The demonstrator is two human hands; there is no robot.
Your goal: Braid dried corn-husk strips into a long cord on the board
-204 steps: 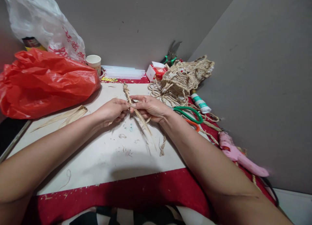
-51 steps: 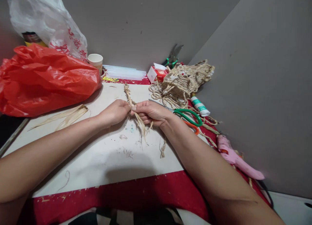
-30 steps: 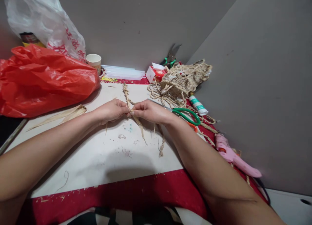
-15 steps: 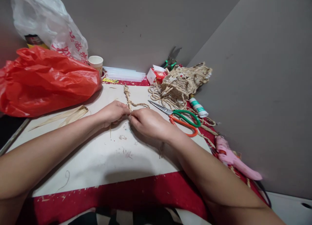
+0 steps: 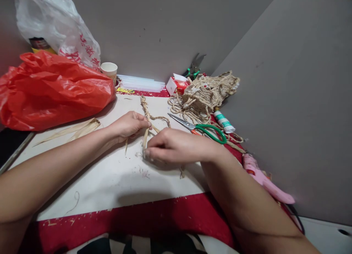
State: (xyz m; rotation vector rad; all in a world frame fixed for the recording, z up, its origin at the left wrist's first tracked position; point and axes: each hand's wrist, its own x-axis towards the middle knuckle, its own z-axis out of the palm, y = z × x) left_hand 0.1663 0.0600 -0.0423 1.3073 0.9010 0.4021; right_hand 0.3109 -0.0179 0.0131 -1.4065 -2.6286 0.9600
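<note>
Left hand (image 5: 134,125) pinches the tan braided-straw cord (image 5: 145,106); right hand (image 5: 172,146), apart, grips a pale flat straw strand (image 5: 146,137), seemingly for tension.

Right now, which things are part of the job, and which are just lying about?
Seem part of the job:
braid, pinched by the left hand
strip, held by the right hand

Seem to be just lying about, held by neither hand:
scissors
red bag
paper cup
glue gun
rope pile

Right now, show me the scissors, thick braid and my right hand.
Scissors (image 5: 189,125), head view, near the pivot.
Thick braid (image 5: 145,108), head view, middle of its plaited stretch.
Right hand (image 5: 173,146), head view, back of the hand.
</note>
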